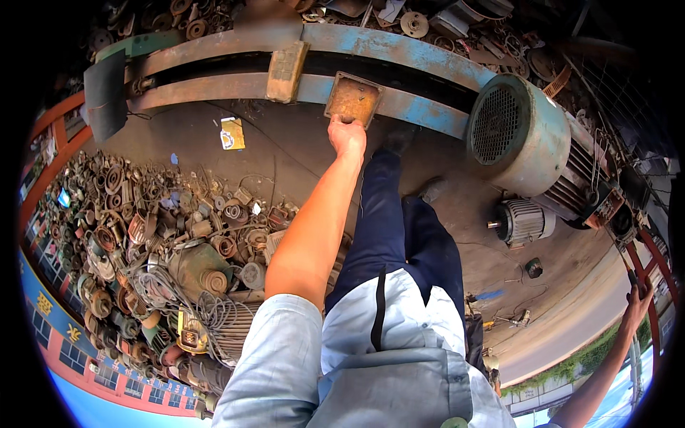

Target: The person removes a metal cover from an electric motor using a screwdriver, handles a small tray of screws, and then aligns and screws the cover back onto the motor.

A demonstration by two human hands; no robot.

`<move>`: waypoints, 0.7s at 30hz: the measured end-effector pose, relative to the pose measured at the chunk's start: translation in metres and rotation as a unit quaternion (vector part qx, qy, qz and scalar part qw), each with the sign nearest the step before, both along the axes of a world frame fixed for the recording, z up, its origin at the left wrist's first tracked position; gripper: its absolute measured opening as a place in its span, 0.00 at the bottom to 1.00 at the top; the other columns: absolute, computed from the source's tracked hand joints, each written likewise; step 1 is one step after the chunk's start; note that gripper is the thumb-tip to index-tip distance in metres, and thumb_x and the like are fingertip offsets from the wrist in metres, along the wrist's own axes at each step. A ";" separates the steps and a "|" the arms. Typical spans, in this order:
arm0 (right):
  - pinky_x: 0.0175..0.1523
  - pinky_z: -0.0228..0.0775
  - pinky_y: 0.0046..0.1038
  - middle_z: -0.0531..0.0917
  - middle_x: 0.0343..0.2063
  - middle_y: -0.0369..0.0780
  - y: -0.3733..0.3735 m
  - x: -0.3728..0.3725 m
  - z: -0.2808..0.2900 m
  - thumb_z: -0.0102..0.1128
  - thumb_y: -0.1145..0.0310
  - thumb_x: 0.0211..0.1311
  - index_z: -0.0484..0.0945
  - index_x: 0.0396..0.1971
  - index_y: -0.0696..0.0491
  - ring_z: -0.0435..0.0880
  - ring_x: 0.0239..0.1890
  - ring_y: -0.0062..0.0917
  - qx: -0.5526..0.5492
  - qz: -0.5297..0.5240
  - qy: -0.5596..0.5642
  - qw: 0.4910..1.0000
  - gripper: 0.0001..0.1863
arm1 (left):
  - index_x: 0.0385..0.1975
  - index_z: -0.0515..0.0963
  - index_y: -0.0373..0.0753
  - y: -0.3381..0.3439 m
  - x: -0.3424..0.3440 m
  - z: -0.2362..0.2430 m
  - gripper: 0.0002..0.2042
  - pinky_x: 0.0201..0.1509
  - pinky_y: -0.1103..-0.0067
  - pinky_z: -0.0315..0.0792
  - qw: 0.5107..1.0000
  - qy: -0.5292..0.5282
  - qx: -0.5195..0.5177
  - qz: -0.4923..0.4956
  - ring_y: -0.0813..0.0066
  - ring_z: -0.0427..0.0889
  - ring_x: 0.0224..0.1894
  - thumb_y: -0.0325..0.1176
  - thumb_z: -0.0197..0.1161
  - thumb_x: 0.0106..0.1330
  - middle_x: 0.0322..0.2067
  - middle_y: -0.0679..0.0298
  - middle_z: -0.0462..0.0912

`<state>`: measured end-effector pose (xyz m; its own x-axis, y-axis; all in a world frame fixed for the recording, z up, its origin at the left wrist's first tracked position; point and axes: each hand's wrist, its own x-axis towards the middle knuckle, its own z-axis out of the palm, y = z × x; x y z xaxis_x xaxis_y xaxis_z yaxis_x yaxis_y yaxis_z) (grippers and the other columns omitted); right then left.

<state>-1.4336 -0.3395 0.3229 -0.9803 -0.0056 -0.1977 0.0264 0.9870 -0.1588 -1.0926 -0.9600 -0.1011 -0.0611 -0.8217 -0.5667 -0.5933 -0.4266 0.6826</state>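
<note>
My left hand reaches forward with its fingers closed on the near edge of a rusty, shallow square metal cover. The cover lies against the blue, rust-streaked steel beam. Far out to the right, my right hand is closed around a slim tool with a dark handle; its exact kind is too small to tell. The tool points up toward the end of a large electric motor with a green-grey fan cowl and dark ribbed body.
A smaller grey ribbed motor sits on the floor at right. Piles of used motor parts spread over the left, with more scrap behind the beams. A rusty block bridges the two beams. A yellow packet lies on the ground.
</note>
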 end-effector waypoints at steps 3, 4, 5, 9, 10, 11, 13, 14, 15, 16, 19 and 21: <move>0.35 0.66 0.22 0.76 0.47 0.40 -0.015 -0.021 0.002 0.56 0.51 0.68 0.65 0.64 0.52 0.77 0.40 0.20 0.135 -0.060 -0.039 0.988 0.30 | 0.40 0.77 0.30 0.019 0.045 0.009 0.12 0.40 0.80 0.71 0.999 0.008 0.040 0.021 0.76 0.74 0.29 0.16 0.57 0.55 0.28 0.65 0.76; 0.34 0.66 0.22 0.77 0.45 0.40 -0.020 -0.022 0.002 0.56 0.51 0.68 0.65 0.64 0.52 0.77 0.38 0.20 0.130 -0.072 -0.027 0.988 0.30 | 0.40 0.77 0.29 0.029 0.062 0.008 0.12 0.38 0.81 0.71 0.998 0.031 0.046 0.042 0.77 0.73 0.29 0.14 0.56 0.55 0.27 0.65 0.75; 0.33 0.65 0.22 0.77 0.44 0.39 -0.024 -0.024 -0.001 0.57 0.51 0.67 0.65 0.63 0.52 0.77 0.37 0.20 0.124 -0.084 -0.015 0.989 0.31 | 0.40 0.77 0.29 0.039 0.081 0.006 0.12 0.37 0.82 0.70 0.995 0.051 0.051 0.062 0.78 0.72 0.28 0.13 0.55 0.55 0.27 0.66 0.74; 0.30 0.64 0.21 0.81 0.35 0.37 0.024 -0.019 -0.009 0.55 0.46 0.67 0.66 0.62 0.52 0.76 0.29 0.19 0.003 0.040 0.049 0.998 0.32 | 0.40 0.77 0.27 0.085 0.151 0.002 0.12 0.36 0.82 0.70 0.981 0.089 0.099 0.141 0.78 0.73 0.29 0.14 0.54 0.56 0.28 0.65 0.76; 0.31 0.64 0.22 0.82 0.36 0.37 0.008 -0.022 -0.013 0.55 0.45 0.67 0.66 0.62 0.52 0.77 0.29 0.20 0.013 0.054 0.006 0.998 0.32 | 0.41 0.78 0.28 0.094 0.195 -0.018 0.12 0.36 0.82 0.70 0.964 0.135 0.099 0.205 0.78 0.75 0.29 0.16 0.56 0.57 0.29 0.64 0.78; 0.31 0.65 0.22 0.83 0.36 0.37 -0.008 -0.019 -0.014 0.54 0.45 0.67 0.66 0.62 0.52 0.78 0.29 0.21 0.029 0.064 -0.034 0.997 0.33 | 0.42 0.79 0.30 0.105 0.221 -0.028 0.12 0.35 0.82 0.71 0.942 0.184 0.104 0.262 0.79 0.76 0.30 0.18 0.57 0.58 0.29 0.64 0.80; 0.33 0.68 0.25 0.83 0.40 0.39 -0.022 -0.010 -0.016 0.54 0.49 0.68 0.65 0.63 0.53 0.78 0.30 0.23 0.091 0.021 0.000 0.996 0.31 | 0.39 0.78 0.27 0.129 0.229 -0.016 0.11 0.37 0.83 0.70 0.962 0.127 0.103 0.220 0.78 0.74 0.29 0.15 0.56 0.57 0.28 0.65 0.77; 0.35 0.69 0.26 0.82 0.41 0.40 -0.012 -0.009 -0.016 0.53 0.51 0.68 0.65 0.63 0.53 0.79 0.31 0.24 0.075 0.001 -0.011 0.997 0.30 | 0.38 0.77 0.27 0.138 0.224 -0.005 0.10 0.38 0.83 0.70 0.970 0.099 0.103 0.196 0.78 0.74 0.29 0.14 0.57 0.56 0.28 0.65 0.77; 0.36 0.71 0.27 0.82 0.43 0.40 0.001 -0.007 -0.015 0.53 0.52 0.68 0.65 0.63 0.53 0.80 0.31 0.25 0.058 -0.019 -0.022 0.998 0.29 | 0.37 0.77 0.27 0.146 0.219 0.007 0.09 0.39 0.83 0.70 0.977 0.070 0.102 0.171 0.78 0.74 0.30 0.14 0.57 0.56 0.28 0.65 0.77; 0.39 0.75 0.26 0.79 0.48 0.42 0.022 -0.006 -0.015 0.56 0.59 0.67 0.65 0.62 0.53 0.81 0.38 0.28 -0.006 0.033 -0.017 0.999 0.27 | 0.37 0.78 0.27 0.153 0.202 0.025 0.09 0.39 0.83 0.71 0.983 0.042 0.104 0.142 0.78 0.75 0.30 0.15 0.58 0.57 0.28 0.65 0.77; 0.45 0.78 0.26 0.76 0.52 0.45 0.009 0.006 -0.015 0.58 0.67 0.66 0.68 0.59 0.55 0.80 0.48 0.32 -0.073 -0.011 -0.068 0.995 0.23 | 0.36 0.79 0.31 0.157 0.189 0.052 0.07 0.40 0.83 0.71 0.989 0.011 0.099 0.111 0.78 0.76 0.32 0.18 0.63 0.58 0.29 0.66 0.79; 0.42 0.75 0.27 0.78 0.48 0.47 0.022 0.006 -0.014 0.58 0.62 0.66 0.69 0.58 0.55 0.80 0.43 0.32 0.016 0.069 0.010 0.997 0.23 | 0.36 0.79 0.31 0.158 0.164 0.068 0.07 0.39 0.83 0.71 0.993 0.019 0.093 0.075 0.78 0.76 0.31 0.19 0.64 0.58 0.29 0.66 0.79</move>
<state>-1.4277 -0.3177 0.3087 -0.9744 -0.1341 -0.1804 -0.1124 0.9857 -0.1257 -0.9289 -0.8023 -0.0329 0.0298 -0.7052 -0.7084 -0.4884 -0.6286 0.6052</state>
